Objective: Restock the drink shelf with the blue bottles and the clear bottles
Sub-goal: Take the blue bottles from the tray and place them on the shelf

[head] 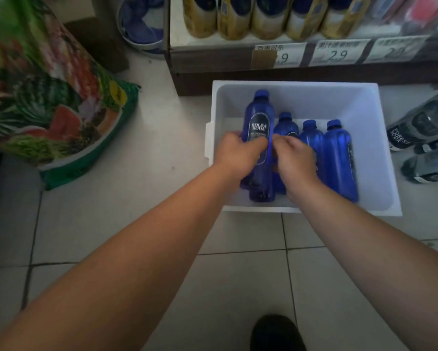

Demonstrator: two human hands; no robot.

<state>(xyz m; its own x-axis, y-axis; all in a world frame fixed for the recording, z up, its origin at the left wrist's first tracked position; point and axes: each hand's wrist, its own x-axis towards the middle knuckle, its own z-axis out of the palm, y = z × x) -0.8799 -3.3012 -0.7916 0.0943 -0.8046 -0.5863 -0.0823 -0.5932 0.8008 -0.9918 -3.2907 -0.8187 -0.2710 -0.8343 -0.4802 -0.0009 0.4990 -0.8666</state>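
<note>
Bottles of blue plastic lie in the white bin [380, 138] on the floor, long axes near-to-far, caps far. Left hand [238, 152] has its grip around the tallest blue bottle [258, 115]; right hand [297, 158] curls beside it, its grip unclear.

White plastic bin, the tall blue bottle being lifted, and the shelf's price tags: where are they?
White plastic bin [380, 138]: head view, right inner wall.
Tall blue plastic bottle [258, 115]: head view, upper body.
Paper price tag [338, 53]: head view, middle tag's face.
</note>
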